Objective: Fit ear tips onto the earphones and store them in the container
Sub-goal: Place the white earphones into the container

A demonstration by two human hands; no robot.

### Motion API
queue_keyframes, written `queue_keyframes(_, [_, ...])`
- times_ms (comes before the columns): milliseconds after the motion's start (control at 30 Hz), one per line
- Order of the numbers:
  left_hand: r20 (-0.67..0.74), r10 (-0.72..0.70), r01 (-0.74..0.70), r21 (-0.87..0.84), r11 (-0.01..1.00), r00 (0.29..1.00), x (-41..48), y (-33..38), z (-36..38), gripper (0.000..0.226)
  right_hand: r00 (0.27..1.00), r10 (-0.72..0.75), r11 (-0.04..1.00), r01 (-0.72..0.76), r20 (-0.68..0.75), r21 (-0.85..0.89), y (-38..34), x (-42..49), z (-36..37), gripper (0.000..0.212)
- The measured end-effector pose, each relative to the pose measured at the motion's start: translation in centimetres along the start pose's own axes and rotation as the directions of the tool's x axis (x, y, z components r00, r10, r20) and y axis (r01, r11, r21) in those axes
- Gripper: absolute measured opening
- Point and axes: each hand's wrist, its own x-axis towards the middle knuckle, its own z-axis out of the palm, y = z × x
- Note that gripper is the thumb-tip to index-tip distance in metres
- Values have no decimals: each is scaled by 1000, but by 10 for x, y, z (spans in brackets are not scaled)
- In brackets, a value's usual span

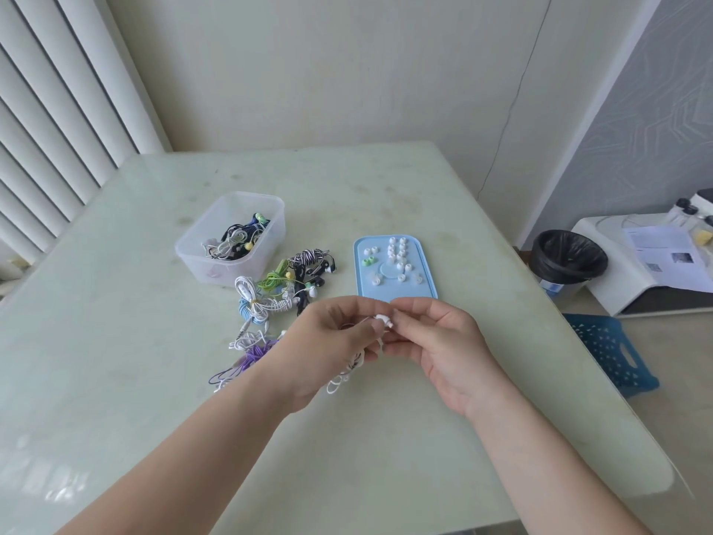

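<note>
On the left of the pale green, glossy table (115, 361) stood the container (193, 260), a clear plastic tub with soft corners. A tangle of earphones (235, 241) in black, white and yellow lay inside it. Just to its right lay a loose pile of earphones (281, 291), their thin cords wound into bundles: white, lime green, sky blue, black-and-white striped, and purple nearest the person.

The left hand (328, 341) hovered above the table beside that pile. Its fingers were curled and pinched a white earphone (383, 319) by its small, smooth bud. The cord (347, 374) hung in loops beneath the palm. The right hand (436, 341) met it from the other side, thumb and forefinger pinched on the bud's tip. Whether an ear tip sat between them I could not tell.

Just beyond the hands lay a flat, light-blue tray (424, 289) with rounded corners. Small white ear tips (397, 256) were scattered on it, with two green ear tips (368, 261) among them.

On the floor to the right stood a round bin (567, 260) lined with a black bag, and a blue perforated plastic crate (613, 353).
</note>
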Motion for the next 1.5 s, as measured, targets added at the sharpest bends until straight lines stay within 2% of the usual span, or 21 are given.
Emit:
queue_keyframes(200, [-104,-56,38,-164,986,993,3,-4,-7,8,1000,5,999,-4,-18,43,1,1,-3,20])
queue_keyframes(367, [-166,-39,9,-180,984,985,3,-4,-7,18,1000,1,999,0,-5,53,-1,-1,-7,17])
queue_keyframes(567, [-173,6,-23,-94,995,985,7,-3,-2,8,1000,-15,997,15,-11,81,-12,0,-14,29])
queue_keyframes(667, [-169,38,-47,-54,997,985,12,0,4,13,1000,-16,1000,16,11,-17,-17,3,-16,18])
queue_keyframes(767, [-164,93,-96,-6,995,982,17,1,15,8,998,-65,981,66,15,-183,-20,7,-15,5])
queue_keyframes(900, [-201,104,-120,-71,990,974,28,-4,23,7,989,-143,921,149,43,-361,-25,16,-16,4])
queue_keyframes(1000, [-231,67,-101,-141,985,971,33,-14,24,7,989,-118,875,146,90,-461,-31,22,-20,4])
queue_keyframes(1067, [-246,35,-83,-187,979,969,35,-20,27,5,987,-145,787,154,63,-597,-36,35,-21,8])
queue_keyframes(1133, [-270,13,-72,-209,975,963,38,-23,27,5,964,-264,584,193,40,-788,-39,57,-22,10])
queue_keyframes(1200, [-295,8,-79,-232,969,956,42,-23,25,6,932,-352,359,220,86,-907,-42,78,-18,13])
queue_keyframes(1300, [-315,-1,-96,-292,952,949,45,-25,20,8,932,-323,93,202,163,-975,-41,100,-12,14])
queue_keyframes(1400, [-311,-2,-115,-358,927,950,42,-26,19,9,938,-287,-37,192,195,-981,-41,106,-9,17])
queue_keyframes(1500, [-312,-7,-128,-411,902,950,43,-26,18,11,916,-329,-64,222,230,-973,-41,103,-8,14])
